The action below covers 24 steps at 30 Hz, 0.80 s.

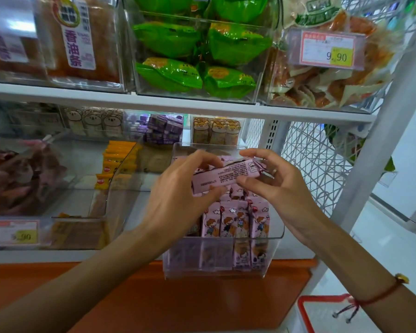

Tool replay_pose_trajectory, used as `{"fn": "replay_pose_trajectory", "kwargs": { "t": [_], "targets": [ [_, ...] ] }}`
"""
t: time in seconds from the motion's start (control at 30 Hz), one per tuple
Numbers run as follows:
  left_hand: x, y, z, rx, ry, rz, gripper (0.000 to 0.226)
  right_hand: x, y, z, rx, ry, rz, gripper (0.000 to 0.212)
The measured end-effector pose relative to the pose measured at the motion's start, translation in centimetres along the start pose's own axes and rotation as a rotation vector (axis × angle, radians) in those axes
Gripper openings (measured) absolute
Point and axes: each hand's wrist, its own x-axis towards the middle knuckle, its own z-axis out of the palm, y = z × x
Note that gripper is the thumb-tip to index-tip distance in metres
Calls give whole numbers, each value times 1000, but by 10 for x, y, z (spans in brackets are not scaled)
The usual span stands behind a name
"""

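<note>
A pink snack packet (226,175) lies sideways between both hands, its printed back facing me. My left hand (178,191) grips its left end with thumb below and fingers curled over the top. My right hand (276,181) pinches its right end. Both hands hover over a clear plastic bin (216,267) pulled partly out from the lower shelf. Inside that bin, several more pink packets (235,219) with cartoon children stand upright.
A clear bin of orange packets (113,162) stands to the left on the same shelf. Green packets (195,56) fill a bin on the shelf above. A white wire rack (317,164) stands at right, and a red basket (308,313) sits on the floor below.
</note>
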Motion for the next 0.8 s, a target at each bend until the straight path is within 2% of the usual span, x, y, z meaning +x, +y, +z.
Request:
{"fn": "replay_pose_trajectory", "kwargs": {
  "t": [0.1, 0.2, 0.23, 0.3, 0.37, 0.47, 0.67, 0.8],
  "targets": [
    [0, 3, 1, 63, -38, 33, 45, 0, 0, 0, 11, 23, -8, 41],
    [2, 3, 3, 121, -126, 46, 46, 1, 2, -1, 63, 48, 34, 64],
    [2, 3, 4, 52, -147, 8, 44, 2, 2, -1, 76, 39, 57, 68],
    [3, 5, 5, -256, -189, -143, 37, 0, 4, 0, 66, -19, 108, 72],
    [3, 6, 6, -510, -224, -297, 29, -2, 5, 5, -26, -68, 136, 62],
    [4, 5, 8, -647, -268, -416, 25, -5, 5, 11, -216, -3, 22, 36],
    [5, -2, 7, -730, -210, -445, 33, -6, 6, 10, -399, 97, -174, 38],
    [6, 0, 4, -816, -179, -401, 44, -6, 7, 9, -363, 63, -125, 34]
  ]
}}
